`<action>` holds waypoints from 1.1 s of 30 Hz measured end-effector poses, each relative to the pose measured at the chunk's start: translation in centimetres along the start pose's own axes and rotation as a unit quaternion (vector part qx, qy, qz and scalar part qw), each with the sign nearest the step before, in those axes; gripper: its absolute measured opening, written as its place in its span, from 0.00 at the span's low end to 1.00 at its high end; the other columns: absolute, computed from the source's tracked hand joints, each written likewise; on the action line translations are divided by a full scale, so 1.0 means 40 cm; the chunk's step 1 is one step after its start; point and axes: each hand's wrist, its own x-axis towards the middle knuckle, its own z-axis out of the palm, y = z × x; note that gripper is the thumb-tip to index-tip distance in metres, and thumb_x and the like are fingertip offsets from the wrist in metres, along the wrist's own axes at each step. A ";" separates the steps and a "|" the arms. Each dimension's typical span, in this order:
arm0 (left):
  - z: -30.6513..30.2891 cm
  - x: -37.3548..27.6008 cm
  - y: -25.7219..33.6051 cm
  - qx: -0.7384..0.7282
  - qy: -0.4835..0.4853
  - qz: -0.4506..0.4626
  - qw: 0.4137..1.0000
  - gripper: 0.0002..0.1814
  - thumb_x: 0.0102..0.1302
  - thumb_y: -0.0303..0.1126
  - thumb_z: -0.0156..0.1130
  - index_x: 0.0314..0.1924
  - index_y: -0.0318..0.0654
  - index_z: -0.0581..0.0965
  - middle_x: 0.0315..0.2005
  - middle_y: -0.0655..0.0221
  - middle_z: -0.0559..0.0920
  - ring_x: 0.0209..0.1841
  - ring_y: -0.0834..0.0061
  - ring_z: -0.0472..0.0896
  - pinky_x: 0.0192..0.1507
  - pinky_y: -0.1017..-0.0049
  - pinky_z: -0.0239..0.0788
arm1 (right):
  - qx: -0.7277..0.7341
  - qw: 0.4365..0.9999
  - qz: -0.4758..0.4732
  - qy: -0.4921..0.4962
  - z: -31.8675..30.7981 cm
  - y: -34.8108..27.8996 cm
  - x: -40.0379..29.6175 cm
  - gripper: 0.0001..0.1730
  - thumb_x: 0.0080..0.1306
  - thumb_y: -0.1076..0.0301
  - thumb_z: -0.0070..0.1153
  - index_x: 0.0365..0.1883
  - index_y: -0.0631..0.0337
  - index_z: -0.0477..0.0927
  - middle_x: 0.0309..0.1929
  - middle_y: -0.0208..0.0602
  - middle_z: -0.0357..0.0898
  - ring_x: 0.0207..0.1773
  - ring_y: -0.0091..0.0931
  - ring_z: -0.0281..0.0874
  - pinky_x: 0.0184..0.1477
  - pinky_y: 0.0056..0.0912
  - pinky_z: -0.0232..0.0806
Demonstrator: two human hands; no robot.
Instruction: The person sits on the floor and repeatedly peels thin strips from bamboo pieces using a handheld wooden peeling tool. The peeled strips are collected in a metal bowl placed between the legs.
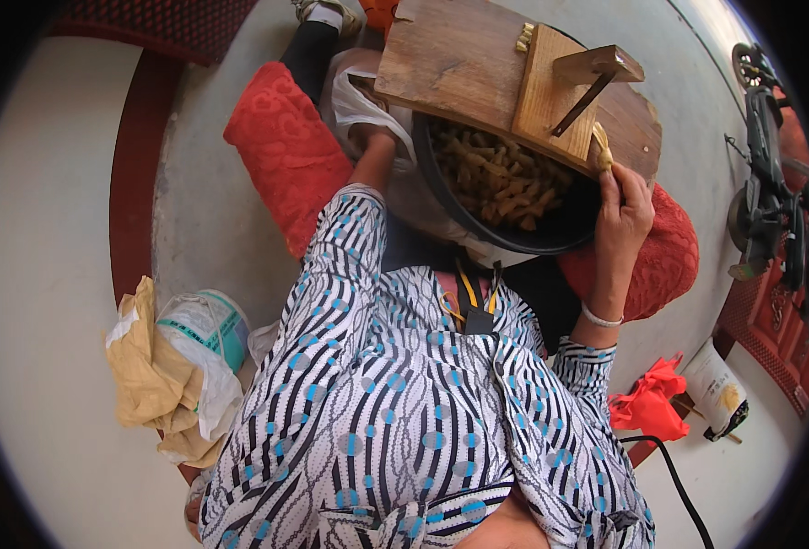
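Observation:
My right hand [624,202] pinches a yellowish knotted strip [603,146] at the near edge of a wooden board [452,65]. A smaller wooden block [548,96] lies on the board, with a metal blade [586,101] slanting up from it to a raised wooden piece [600,63]. Small cut pieces [524,37] lie beside the block's far end. Below the board, a black tub [473,223] holds many brownish-yellow pieces [504,175]. My left hand [370,137] reaches into a white plastic bag [346,96] left of the tub; its fingers and any hold are hidden.
Red cloth covers [288,151] are on both legs. At the left stand a bucket [205,326] and brown paper bags [147,364]. A red plastic bag [655,401], a printed sack [713,388], a black cable [672,466] and a black scooter [761,171] are on the right.

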 end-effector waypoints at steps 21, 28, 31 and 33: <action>-0.508 -1.058 0.243 0.011 -0.557 0.598 0.577 0.10 0.60 0.25 0.60 0.41 0.29 0.77 0.25 0.62 0.78 0.25 0.66 0.77 0.27 0.70 0.66 | 0.394 0.868 -0.185 -0.240 0.033 -0.358 -0.102 0.26 0.55 0.67 0.67 0.53 0.61 0.77 0.54 0.45 0.74 0.59 0.42 0.69 0.60 0.41 0.63; -0.478 -1.130 0.273 -0.020 -0.669 0.590 0.452 0.12 0.58 0.29 0.62 0.40 0.28 0.76 0.21 0.68 0.76 0.19 0.70 0.76 0.20 0.71 0.64 | 0.604 0.740 0.070 -0.288 -0.063 -0.313 -0.103 0.20 0.75 0.57 0.48 0.48 0.69 0.75 0.30 0.35 0.78 0.23 0.18 0.65 0.33 0.25 0.63; -0.492 -1.084 0.253 -0.061 -0.651 0.577 0.490 0.12 0.63 0.33 0.63 0.39 0.28 0.78 0.22 0.66 0.78 0.20 0.69 0.78 0.19 0.72 0.63 | 0.752 0.656 -0.030 -0.064 -0.224 -0.288 -0.087 0.12 0.71 0.61 0.52 0.40 0.62 0.75 0.13 0.22 0.61 0.14 0.16 0.56 0.19 0.22 0.52; -0.495 -1.057 0.252 -0.075 -0.638 0.562 0.521 0.14 0.65 0.35 0.65 0.38 0.28 0.79 0.21 0.65 0.78 0.19 0.68 0.77 0.19 0.72 0.63 | 0.589 0.752 -0.214 0.203 -0.377 -0.265 -0.064 0.10 0.67 0.65 0.56 0.39 0.63 0.74 0.15 0.26 0.66 0.15 0.18 0.59 0.20 0.23 0.57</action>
